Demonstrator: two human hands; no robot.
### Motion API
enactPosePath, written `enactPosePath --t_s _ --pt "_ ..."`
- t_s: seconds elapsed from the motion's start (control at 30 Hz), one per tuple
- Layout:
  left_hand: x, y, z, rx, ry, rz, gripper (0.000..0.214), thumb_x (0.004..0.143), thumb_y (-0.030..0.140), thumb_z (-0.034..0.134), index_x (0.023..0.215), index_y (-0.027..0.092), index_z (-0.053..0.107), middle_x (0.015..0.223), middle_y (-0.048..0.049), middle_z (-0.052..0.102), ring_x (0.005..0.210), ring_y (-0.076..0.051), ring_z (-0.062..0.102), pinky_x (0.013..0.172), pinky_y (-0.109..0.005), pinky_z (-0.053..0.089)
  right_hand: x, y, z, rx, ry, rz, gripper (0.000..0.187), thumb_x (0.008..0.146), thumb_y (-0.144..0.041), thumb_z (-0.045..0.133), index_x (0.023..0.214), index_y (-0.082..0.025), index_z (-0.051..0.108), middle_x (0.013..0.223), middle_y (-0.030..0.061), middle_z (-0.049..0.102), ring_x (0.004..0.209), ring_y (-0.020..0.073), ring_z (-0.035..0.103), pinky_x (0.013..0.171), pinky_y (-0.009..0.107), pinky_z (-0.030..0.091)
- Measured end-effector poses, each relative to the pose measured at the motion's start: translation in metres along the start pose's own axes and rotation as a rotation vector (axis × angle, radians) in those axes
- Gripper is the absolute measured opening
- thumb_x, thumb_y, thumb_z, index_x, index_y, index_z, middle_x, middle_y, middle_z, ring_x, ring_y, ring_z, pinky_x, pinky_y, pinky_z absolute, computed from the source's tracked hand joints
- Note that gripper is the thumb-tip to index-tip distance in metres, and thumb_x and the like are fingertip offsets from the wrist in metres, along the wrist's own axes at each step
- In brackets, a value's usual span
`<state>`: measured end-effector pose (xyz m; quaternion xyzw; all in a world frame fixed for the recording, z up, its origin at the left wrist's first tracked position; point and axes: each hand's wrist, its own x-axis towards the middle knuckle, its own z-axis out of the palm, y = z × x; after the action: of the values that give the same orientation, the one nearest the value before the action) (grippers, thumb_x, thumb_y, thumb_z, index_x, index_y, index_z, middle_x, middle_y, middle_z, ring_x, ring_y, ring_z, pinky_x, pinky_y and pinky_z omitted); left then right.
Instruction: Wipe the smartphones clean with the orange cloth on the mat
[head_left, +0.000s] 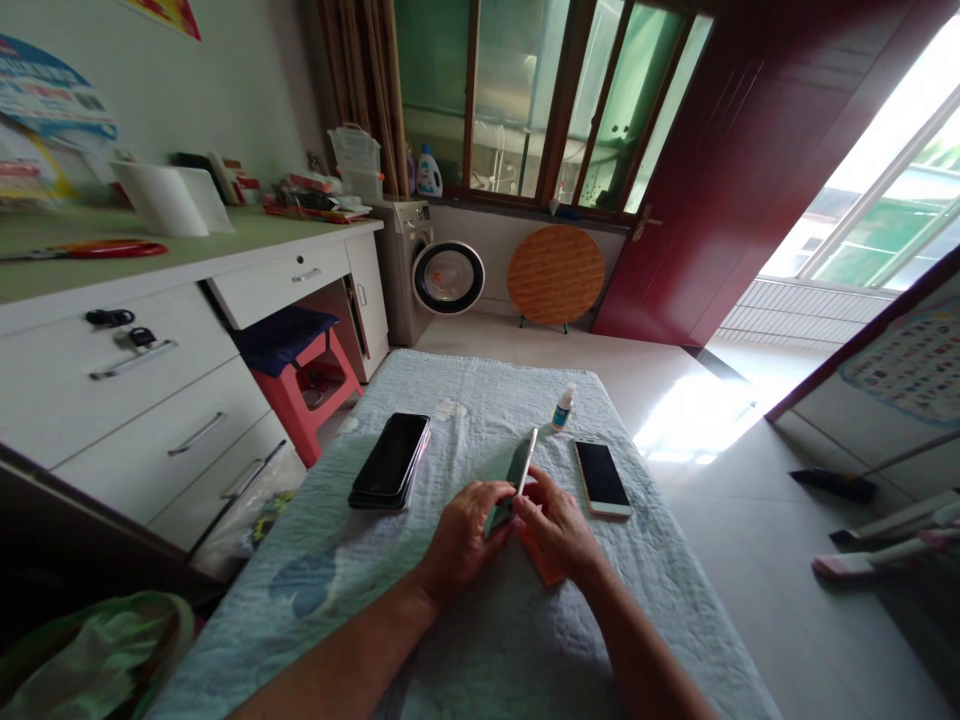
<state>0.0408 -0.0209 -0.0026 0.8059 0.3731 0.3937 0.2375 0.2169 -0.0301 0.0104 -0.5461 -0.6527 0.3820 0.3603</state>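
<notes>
A smartphone (519,470) is tilted up on its edge between my hands, above the cloth-covered table. My left hand (469,525) closes on its lower left side, fingers and thumb on the edge. On the right side, my right hand (555,520) pinches the same phone near its lower half. An orange cloth or piece (541,562) shows partly beneath my right hand; the rest is hidden. To the left lies a stack of smartphones (391,458), the top one with a dark screen. Another smartphone (602,478) with a white border lies flat at the right. A small spray bottle (562,408) stands behind it.
A pale blue quilted cloth (480,385) covers the table. At the left are a white desk (135,380) with drawers, a red stool (307,385) and a bin (97,650). A washing machine (405,260) with its door open and a round wooden tabletop (556,275) stand behind.
</notes>
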Motion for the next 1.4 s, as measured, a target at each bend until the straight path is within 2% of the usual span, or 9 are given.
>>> enactPosePath --t_s 0.2,0.47,0.7,0.8,0.9,1.0,1.13,1.27,1.4 --pt "0.002 -0.006 0.004 0.064 -0.058 0.026 0.03 0.091 0.026 0.061 0.121 0.024 0.061 0.12 -0.0069 0.067 0.11 -0.024 0.061 0.1 -0.042 0.048 0.005 0.011 0.005 0.061 0.02 -0.02 0.041 0.093 -0.04 0.048 0.13 -0.023 0.053 0.091 0.0036 0.069 0.081 0.0175 0.064 0.072 0.028 0.051" --pt "0.005 -0.007 0.0 0.125 -0.068 -0.039 0.032 0.081 0.012 0.067 0.111 0.025 0.066 0.123 -0.0056 0.065 0.114 -0.025 0.058 0.101 -0.045 0.047 0.011 0.012 0.005 0.042 0.055 -0.01 0.034 0.091 -0.033 0.045 0.12 -0.021 0.059 0.083 0.002 0.067 0.075 0.0161 0.061 0.069 0.026 0.048" --pt "0.001 -0.011 0.0 0.265 -0.009 -0.149 0.039 0.075 0.019 0.074 0.113 0.021 0.065 0.125 -0.0098 0.063 0.118 -0.029 0.055 0.105 -0.046 0.042 0.01 0.014 0.0 -0.285 0.16 0.049 0.033 0.082 -0.022 0.049 0.111 -0.017 0.065 0.08 0.0017 0.068 0.07 0.0148 0.059 0.068 0.025 0.043" --pt "0.0 -0.014 -0.001 0.292 -0.005 -0.186 0.039 0.077 0.026 0.074 0.115 0.02 0.064 0.124 -0.0108 0.063 0.117 -0.029 0.056 0.103 -0.044 0.043 0.006 0.01 -0.003 -0.459 0.173 0.026 0.027 0.082 -0.016 0.047 0.098 -0.017 0.069 0.087 0.0052 0.07 0.079 0.0166 0.062 0.073 0.025 0.041" --pt "0.0 -0.015 -0.001 0.33 -0.012 -0.223 0.045 0.077 0.034 0.075 0.117 0.02 0.063 0.121 -0.0107 0.064 0.113 -0.03 0.057 0.1 -0.044 0.044 0.002 0.005 -0.003 -0.575 0.135 0.052 0.024 0.084 -0.015 0.046 0.085 -0.019 0.07 0.081 0.0052 0.07 0.078 0.0173 0.063 0.067 0.024 0.037" --pt "0.0 -0.016 -0.001 0.345 -0.022 -0.238 0.049 0.076 0.037 0.076 0.119 0.019 0.061 0.118 -0.0105 0.066 0.109 -0.031 0.058 0.097 -0.044 0.045 -0.001 -0.001 -0.002 -0.619 0.085 0.097 0.022 0.086 -0.017 0.047 0.079 -0.021 0.068 0.069 0.0028 0.068 0.067 0.0162 0.061 0.06 0.024 0.032" --pt "0.001 -0.016 0.0 0.287 -0.042 -0.215 0.048 0.076 0.028 0.075 0.121 0.02 0.06 0.121 -0.0102 0.065 0.112 -0.029 0.059 0.099 -0.042 0.044 0.0 -0.001 -0.004 -0.58 0.061 0.112 0.02 0.086 -0.018 0.048 0.076 -0.021 0.065 0.065 0.0008 0.065 0.062 0.0145 0.058 0.059 0.024 0.032" --pt "0.002 -0.014 -0.001 0.225 -0.094 -0.233 0.053 0.074 0.024 0.075 0.124 0.019 0.057 0.121 -0.0103 0.065 0.112 -0.029 0.06 0.099 -0.042 0.044 0.004 0.004 -0.006 -0.591 0.156 0.084 0.015 0.087 -0.025 0.052 0.09 -0.02 0.065 0.084 0.0039 0.067 0.08 0.0182 0.061 0.072 0.026 0.04" --pt "0.002 -0.015 0.0 0.165 -0.116 -0.25 0.065 0.073 0.028 0.074 0.133 0.018 0.05 0.123 -0.0125 0.064 0.111 -0.03 0.06 0.099 -0.044 0.044 0.007 0.003 0.005 -0.653 0.206 0.048 0.043 0.085 -0.039 0.059 0.122 -0.017 0.058 0.11 0.0113 0.063 0.106 0.0271 0.056 0.091 0.035 0.041"
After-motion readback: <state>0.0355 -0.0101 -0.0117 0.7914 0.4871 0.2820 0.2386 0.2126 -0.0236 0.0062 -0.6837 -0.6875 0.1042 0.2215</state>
